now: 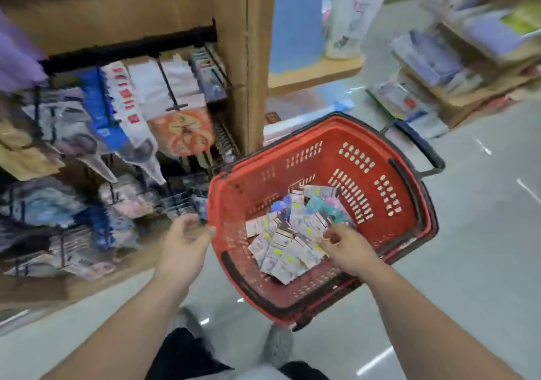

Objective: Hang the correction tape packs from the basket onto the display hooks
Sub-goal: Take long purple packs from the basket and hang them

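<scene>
Lots left to do: the packs (281, 248) lie piled in the basket (380, 157) near its front wall, the right hand (342, 245) is on them but I cannot tell if it holds 1, and the left hand (187, 239) is loose and empty by the rim

One head-worn camera looks forward and down (wide-angle, tilted) close over the basket (322, 157).

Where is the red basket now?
In the head view, the red basket sits right of centre, beside the wooden post, and the right hand reaches over the packs inside it.
</scene>
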`<state>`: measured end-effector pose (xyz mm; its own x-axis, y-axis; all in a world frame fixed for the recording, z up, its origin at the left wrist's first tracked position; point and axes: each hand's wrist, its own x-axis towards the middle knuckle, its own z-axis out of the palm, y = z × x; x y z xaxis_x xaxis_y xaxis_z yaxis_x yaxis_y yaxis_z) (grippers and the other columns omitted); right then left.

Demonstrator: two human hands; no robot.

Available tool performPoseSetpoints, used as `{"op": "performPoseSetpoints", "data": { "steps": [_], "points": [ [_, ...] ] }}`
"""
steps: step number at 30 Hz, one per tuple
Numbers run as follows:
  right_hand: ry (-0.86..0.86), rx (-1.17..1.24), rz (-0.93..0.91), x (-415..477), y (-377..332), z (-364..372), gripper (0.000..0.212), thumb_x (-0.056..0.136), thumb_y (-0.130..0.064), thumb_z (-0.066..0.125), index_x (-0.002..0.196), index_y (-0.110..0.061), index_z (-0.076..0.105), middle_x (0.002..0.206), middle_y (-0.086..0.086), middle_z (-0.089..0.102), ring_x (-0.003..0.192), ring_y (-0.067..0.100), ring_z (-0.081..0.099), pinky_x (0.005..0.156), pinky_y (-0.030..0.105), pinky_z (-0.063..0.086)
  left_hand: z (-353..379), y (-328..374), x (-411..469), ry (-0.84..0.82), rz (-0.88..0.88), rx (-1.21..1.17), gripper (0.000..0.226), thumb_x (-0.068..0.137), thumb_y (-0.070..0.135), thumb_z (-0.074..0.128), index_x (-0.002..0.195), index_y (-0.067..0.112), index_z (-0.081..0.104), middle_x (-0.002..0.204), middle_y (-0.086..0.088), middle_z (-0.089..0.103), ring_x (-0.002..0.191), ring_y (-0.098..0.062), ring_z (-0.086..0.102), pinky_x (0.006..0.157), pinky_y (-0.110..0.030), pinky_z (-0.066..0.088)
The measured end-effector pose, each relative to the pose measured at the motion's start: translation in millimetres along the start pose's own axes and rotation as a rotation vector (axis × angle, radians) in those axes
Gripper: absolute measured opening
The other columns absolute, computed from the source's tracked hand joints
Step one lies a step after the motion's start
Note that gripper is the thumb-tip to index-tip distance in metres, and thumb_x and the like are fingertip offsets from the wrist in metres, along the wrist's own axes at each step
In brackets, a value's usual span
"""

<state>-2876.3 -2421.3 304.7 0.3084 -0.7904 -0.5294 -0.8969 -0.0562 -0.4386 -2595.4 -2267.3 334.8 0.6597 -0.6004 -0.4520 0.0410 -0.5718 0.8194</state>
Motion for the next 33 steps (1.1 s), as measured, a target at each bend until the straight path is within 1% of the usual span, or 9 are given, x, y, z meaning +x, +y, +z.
{"op": "performPoseSetpoints", "data": {
  "steps": [4, 8, 11, 16, 19, 21, 25, 29, 33],
  "points": [
    [-0.022, -0.015, -0.024, 13.2, 18.2, -6.7, 0.034, 0.094, -0.046, 0.067, 0.116, -0.020, 0.067, 0.106, -0.004, 0.068, 0.095, 0.018, 0.064, 0.077, 0.028, 0.044, 45.1, -14.7, 19.3, 0.012, -0.040, 0.011, 0.054, 0.083, 0.030, 0.085, 0.130, 0.031, 0.059, 0.113, 0.002, 0.075, 0.095, -0.019, 0.074, 0.094, -0.047, 0.059],
    [-0.090, 0.017, 0.018, 19.3, 15.7, -7.3, 0.032, 0.093, -0.047, 0.070, 0.114, -0.023, 0.067, 0.104, -0.005, 0.069, 0.097, 0.018, 0.066, 0.086, 0.032, 0.052, 61.6, -27.8, 33.7, 0.046, -0.052, 0.121, 0.094, 0.077, 0.046, 0.084, 0.154, 0.042, 0.031, 0.145, 0.000, 0.051, 0.119, -0.025, 0.063, 0.106, -0.053, 0.053],
    [-0.191, 0.006, 0.040, 22.5, 15.0, -13.4, 0.033, 0.093, -0.052, 0.068, 0.114, -0.027, 0.065, 0.103, -0.006, 0.070, 0.091, 0.014, 0.067, 0.083, 0.033, 0.055, 71.5, -35.4, 32.1, 0.048, -0.011, 0.173, 0.105, 0.081, 0.032, 0.088, 0.163, 0.035, 0.021, 0.151, -0.009, 0.047, 0.132, -0.028, 0.055, 0.112, -0.051, 0.047],
    [-0.249, 0.056, 0.099, 52.0, 21.9, -29.6, 0.031, 0.093, -0.048, 0.070, 0.112, -0.023, 0.068, 0.103, -0.003, 0.070, 0.092, 0.016, 0.067, 0.083, 0.033, 0.052, 79.0, -48.3, 34.5, 0.125, 0.013, 0.201, 0.109, 0.081, 0.024, 0.089, 0.166, 0.028, 0.020, 0.149, -0.013, 0.048, 0.134, -0.028, 0.048, 0.113, -0.045, 0.041],
    [-0.294, 0.073, 0.113, 83.6, 30.2, -36.5, 0.032, 0.094, -0.046, 0.069, 0.115, -0.022, 0.069, 0.115, -0.004, 0.069, 0.104, 0.019, 0.065, 0.089, 0.033, 0.049, 79.2, -52.2, 40.3, 0.122, -0.019, 0.184, 0.106, 0.079, 0.028, 0.090, 0.163, 0.032, 0.025, 0.144, -0.007, 0.052, 0.129, -0.026, 0.056, 0.111, -0.053, 0.048],
    [-0.339, -0.017, 0.095, 114.1, 38.5, -39.6, 0.040, 0.096, -0.045, 0.066, 0.125, -0.018, 0.067, 0.126, 0.000, 0.066, 0.110, 0.019, 0.062, 0.090, 0.031, 0.045, 81.1, -53.3, 40.6, 0.141, -0.034, 0.200, 0.107, 0.079, 0.028, 0.090, 0.163, 0.034, 0.024, 0.142, -0.005, 0.053, 0.127, -0.025, 0.058, 0.109, -0.055, 0.051],
    [-0.444, -0.223, 0.127, 174.5, 54.4, -39.4, 0.047, 0.102, -0.042, 0.059, 0.136, -0.011, 0.061, 0.135, 0.013, 0.062, 0.103, 0.022, 0.058, 0.089, 0.031, 0.044, 93.0, -49.6, 35.2, 0.244, -0.096, 0.346, 0.111, 0.082, 0.030, 0.088, 0.166, 0.036, 0.017, 0.147, -0.014, 0.049, 0.131, -0.034, 0.054, 0.108, -0.052, 0.047],
    [-0.516, -0.291, 0.226, 209.8, 76.2, -26.3, 0.047, 0.103, -0.039, 0.059, 0.139, -0.008, 0.055, 0.129, 0.015, 0.063, 0.114, 0.027, 0.060, 0.101, 0.039, 0.048, 99.7, -48.2, 32.7, 0.322, -0.128, 0.430, 0.113, 0.078, 0.038, 0.090, 0.165, 0.038, 0.019, 0.147, -0.012, 0.054, 0.132, -0.036, 0.055, 0.107, -0.055, 0.049],
    [-0.522, -0.280, 0.282, 224.9, 91.9, -0.1, 0.036, 0.100, -0.035, 0.063, 0.118, -0.005, 0.056, 0.104, 0.012, 0.065, 0.099, 0.024, 0.063, 0.095, 0.041, 0.055, 102.4, -47.1, 33.0, 0.356, -0.154, 0.481, 0.116, 0.076, 0.037, 0.092, 0.166, 0.034, 0.019, 0.152, -0.012, 0.052, 0.137, -0.036, 0.053, 0.112, -0.056, 0.046]
  ]
}}
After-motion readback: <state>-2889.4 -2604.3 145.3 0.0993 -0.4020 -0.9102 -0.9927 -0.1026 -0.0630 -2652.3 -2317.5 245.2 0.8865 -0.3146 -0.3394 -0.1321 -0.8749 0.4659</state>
